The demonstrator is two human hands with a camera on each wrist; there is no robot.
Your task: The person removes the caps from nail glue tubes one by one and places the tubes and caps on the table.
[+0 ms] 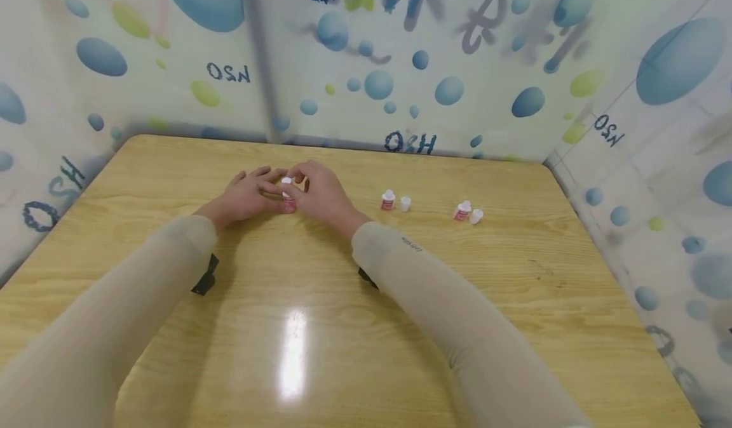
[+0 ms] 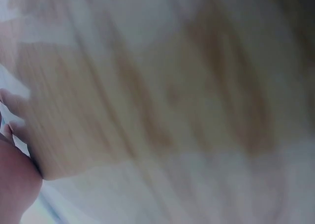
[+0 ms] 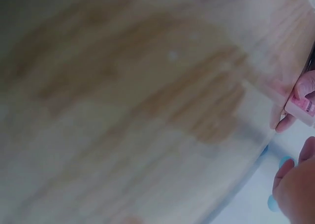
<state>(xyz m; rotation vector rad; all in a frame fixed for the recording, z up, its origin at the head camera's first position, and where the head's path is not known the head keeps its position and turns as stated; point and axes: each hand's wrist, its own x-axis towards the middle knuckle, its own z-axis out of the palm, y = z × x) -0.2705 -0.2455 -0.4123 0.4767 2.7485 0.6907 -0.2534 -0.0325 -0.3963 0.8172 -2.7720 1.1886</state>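
A small white bottle with a pink label stands upright on the wooden table, between both hands. The left hand holds it low down from the left, its other fingers spread; the right wrist view shows a thumb and finger on the bottle. From the right, the right hand reaches over the bottle's white top, with thumb and index finger bent around it. Its fingers partly hide that top. Only an edge of the right hand shows in its wrist view, and of the left hand in the other.
To the right stands a similar pink-labelled bottle beside a small white cup-shaped cap. Farther right are another such bottle and cap. Walls with printed blue bubbles border the table at the back and right.
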